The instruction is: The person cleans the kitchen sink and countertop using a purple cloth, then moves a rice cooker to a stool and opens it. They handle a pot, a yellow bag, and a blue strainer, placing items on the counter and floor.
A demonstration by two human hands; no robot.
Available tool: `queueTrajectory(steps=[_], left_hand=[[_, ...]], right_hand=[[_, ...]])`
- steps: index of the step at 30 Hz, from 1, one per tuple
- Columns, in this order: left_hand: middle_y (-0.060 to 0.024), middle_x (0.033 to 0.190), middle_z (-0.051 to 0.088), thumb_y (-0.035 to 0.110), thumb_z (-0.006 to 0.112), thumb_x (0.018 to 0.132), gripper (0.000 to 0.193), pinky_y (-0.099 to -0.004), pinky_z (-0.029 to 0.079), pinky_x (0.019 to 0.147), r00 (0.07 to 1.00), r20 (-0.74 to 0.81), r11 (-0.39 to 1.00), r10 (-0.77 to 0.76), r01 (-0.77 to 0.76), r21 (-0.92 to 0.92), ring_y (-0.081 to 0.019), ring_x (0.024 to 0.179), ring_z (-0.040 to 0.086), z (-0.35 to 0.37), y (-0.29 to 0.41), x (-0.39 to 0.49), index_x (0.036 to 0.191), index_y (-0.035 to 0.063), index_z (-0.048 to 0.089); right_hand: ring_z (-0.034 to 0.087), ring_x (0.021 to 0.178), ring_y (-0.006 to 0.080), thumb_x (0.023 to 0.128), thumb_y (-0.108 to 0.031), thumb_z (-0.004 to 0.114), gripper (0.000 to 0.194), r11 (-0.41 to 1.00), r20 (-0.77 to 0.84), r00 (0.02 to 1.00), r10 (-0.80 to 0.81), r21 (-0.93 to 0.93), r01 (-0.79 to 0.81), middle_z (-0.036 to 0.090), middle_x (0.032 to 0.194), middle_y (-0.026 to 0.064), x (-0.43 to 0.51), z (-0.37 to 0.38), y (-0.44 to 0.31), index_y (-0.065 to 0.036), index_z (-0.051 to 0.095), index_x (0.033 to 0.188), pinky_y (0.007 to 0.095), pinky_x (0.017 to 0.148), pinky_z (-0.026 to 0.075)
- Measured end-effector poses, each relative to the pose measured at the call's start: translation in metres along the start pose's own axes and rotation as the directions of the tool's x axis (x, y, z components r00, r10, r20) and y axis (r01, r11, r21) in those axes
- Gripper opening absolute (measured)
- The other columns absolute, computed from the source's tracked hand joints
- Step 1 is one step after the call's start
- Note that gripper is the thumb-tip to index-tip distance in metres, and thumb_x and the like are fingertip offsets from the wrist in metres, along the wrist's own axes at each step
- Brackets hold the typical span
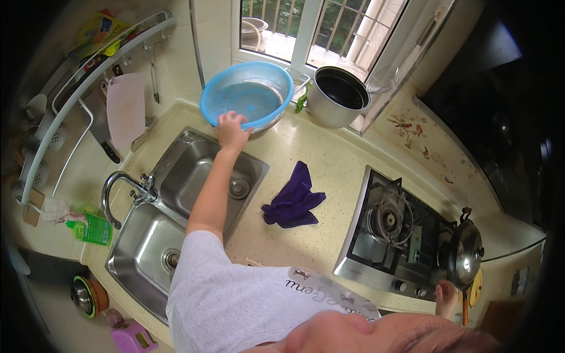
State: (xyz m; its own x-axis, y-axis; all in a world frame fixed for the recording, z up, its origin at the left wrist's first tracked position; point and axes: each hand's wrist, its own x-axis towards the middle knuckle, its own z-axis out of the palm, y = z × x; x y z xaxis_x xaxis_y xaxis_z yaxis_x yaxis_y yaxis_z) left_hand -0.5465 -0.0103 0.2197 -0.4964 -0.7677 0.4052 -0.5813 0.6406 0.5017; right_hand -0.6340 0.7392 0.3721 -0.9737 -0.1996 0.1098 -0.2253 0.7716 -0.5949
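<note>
At the back of the counter, my left hand (233,129) grips the near rim of a blue plastic basin (212,84), fingertips over its edge. Part of a metal vessel shows under the basin. A crumpled purple cloth (293,200) lies on the counter between the double steel sink (262,174) and the gas hob (353,247). Far to the right, my right hand (446,293) is near the hob's front corner, beside the handle of a lidded frying pan (465,256). Its fingers look slightly bent, and whether it touches anything is unclear.
A deep pot (331,112) stands by the window, right of the basin. The chrome faucet (117,176) arches over the sink. Knives and a pink cutting board (126,110) hang on the left wall. A green bottle (97,228) lies near the sink; a pink plastic container (132,337) is lower left.
</note>
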Motion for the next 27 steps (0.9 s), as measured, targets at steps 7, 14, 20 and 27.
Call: queueTrajectory(steps=[7, 14, 20, 27], left_hand=[[-0.023, 0.131, 0.037, 0.001, 0.075, 0.065, 0.081, -0.0451, 0.039, 0.098, 0.831, -0.485, 0.897, -0.273, 0.038, -0.44, -0.036, 0.118, 0.044, 0.038, -0.034, -0.005, 0.133, -0.0026, 0.031], [-0.0096, 0.085, 0.057, -0.003, 0.059, 0.079, 0.024, -0.0323, 0.049, 0.055, 0.731, 0.225, -0.057, -0.644, 0.247, -0.967, -0.0166, 0.067, 0.057, 0.062, -0.072, 0.014, 0.1, -0.0038, 0.05], [-0.0082, 0.079, 0.06, 0.008, 0.056, 0.085, 0.011, -0.0351, 0.049, 0.056, 0.769, 0.428, -0.273, -0.475, 0.334, -0.902, -0.0191, 0.064, 0.058, 0.059, -0.08, 0.012, 0.092, 0.0002, 0.054], [-0.0098, 0.095, 0.064, 0.019, 0.049, 0.092, 0.02, -0.0367, 0.053, 0.065, 0.7, 0.463, -0.374, -0.544, 0.292, -0.88, -0.0225, 0.08, 0.063, 0.058, -0.072, 0.003, 0.104, 0.0042, 0.055]], right_hand=[[0.059, 0.072, 0.0105, 0.087, -0.004, 0.063, 0.018, 0.993, 0.043, 0.992, 0.115, -0.004, -0.115, 0.062, 0.083, 0.0054, -0.014, 0.024, -0.012, 0.001, 0.061, 0.104, 0.0241, 0.064, 0.048], [0.059, 0.07, 0.0108, 0.085, -0.001, 0.063, 0.018, 0.992, 0.072, 0.99, 0.123, 0.031, -0.126, 0.062, 0.079, 0.0054, -0.012, 0.044, -0.023, 0.003, 0.061, 0.102, 0.0242, 0.065, 0.048], [0.06, 0.072, 0.0125, 0.083, 0.0, 0.064, 0.017, 0.993, 0.115, 0.987, 0.11, -0.048, -0.105, 0.064, 0.081, 0.0075, -0.007, 0.062, -0.029, 0.003, 0.063, 0.1, 0.0267, 0.065, 0.048], [0.061, 0.073, 0.0136, 0.082, 0.0, 0.065, 0.018, 0.99, 0.127, 0.982, 0.14, -0.047, -0.135, 0.065, 0.082, 0.0081, -0.009, 0.07, -0.019, 0.003, 0.063, 0.1, 0.0271, 0.067, 0.049]])
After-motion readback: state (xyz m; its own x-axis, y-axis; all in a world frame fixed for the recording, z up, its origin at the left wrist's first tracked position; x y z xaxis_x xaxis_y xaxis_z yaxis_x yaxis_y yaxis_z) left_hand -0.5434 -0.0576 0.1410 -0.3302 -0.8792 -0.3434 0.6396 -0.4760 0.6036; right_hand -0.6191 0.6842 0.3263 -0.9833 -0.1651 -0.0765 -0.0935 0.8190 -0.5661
